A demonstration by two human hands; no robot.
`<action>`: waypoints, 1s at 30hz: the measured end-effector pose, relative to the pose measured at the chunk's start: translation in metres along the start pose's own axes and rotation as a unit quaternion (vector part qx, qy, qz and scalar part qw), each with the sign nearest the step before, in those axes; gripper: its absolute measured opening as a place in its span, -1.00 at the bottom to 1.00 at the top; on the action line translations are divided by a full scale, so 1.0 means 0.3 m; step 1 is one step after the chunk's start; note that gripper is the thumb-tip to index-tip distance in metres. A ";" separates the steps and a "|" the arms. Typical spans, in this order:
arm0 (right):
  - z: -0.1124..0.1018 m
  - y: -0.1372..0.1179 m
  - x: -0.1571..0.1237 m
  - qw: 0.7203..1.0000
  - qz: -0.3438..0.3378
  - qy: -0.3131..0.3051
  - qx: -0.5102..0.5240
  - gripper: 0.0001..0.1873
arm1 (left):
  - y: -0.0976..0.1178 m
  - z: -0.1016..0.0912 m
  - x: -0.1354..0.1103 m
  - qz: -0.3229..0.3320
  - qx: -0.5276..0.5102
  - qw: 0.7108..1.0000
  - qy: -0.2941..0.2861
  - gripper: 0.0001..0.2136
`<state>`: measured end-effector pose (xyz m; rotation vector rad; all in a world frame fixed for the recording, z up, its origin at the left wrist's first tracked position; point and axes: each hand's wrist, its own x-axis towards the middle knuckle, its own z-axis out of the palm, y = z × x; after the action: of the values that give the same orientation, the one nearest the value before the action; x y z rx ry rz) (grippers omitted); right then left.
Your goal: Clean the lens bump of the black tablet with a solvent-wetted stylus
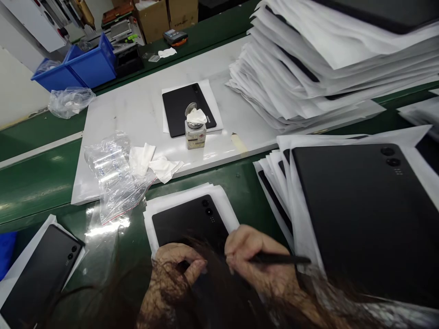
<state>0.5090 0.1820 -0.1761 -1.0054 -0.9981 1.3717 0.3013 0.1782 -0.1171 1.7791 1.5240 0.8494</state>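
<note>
My right hand (257,256) grips a slim black stylus (281,259), its tip hidden inside my fingers and its end pointing right. My left hand (171,278) rests curled on the lower edge of a black tablet (188,224), which lies with its camera side up on white paper sheets (219,201). Strands of dark hair hang across the lower view and partly hide both hands and the tablet's lower half. What my left fingers touch is hidden.
A large black tablet (363,219) lies on a paper stack to the right. Another tablet (41,278) lies at lower left. On the white board (144,109) stand a wrapped tablet (185,109), a small bottle (195,135), tissues and a plastic bag (115,178). Tall paper-wrapped stacks (325,59) rise behind, with blue bins (91,64) at the far left.
</note>
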 end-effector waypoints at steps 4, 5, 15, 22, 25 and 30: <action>0.024 0.034 0.111 0.991 0.047 0.105 0.064 -0.48 | 0.008 -0.001 0.002 0.008 0.015 1.000 0.019 -0.85; 0.024 0.044 0.134 0.989 0.064 0.113 0.070 -0.44 | 0.011 0.000 0.002 0.012 0.022 0.999 0.030 -0.85; 0.017 0.077 0.152 0.988 0.082 0.123 0.051 -0.37 | 0.025 0.010 0.002 0.019 0.038 0.996 0.072 -0.84; 0.019 0.091 0.142 0.991 0.048 0.128 0.005 -0.39 | 0.008 0.008 0.004 0.047 0.061 0.995 0.068 -0.87; 0.013 0.098 0.140 0.992 0.032 0.120 -0.016 -0.43 | 0.008 0.009 -0.002 0.034 0.064 0.995 0.075 -0.85; 0.002 0.102 0.139 0.993 0.026 0.109 -0.029 -0.45 | 0.005 0.015 -0.013 0.008 0.067 0.995 0.075 -0.88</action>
<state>0.4986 0.2226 -0.2063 -1.2049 -0.8567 1.2503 0.3053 0.1740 -0.1187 1.8614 1.6999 0.9262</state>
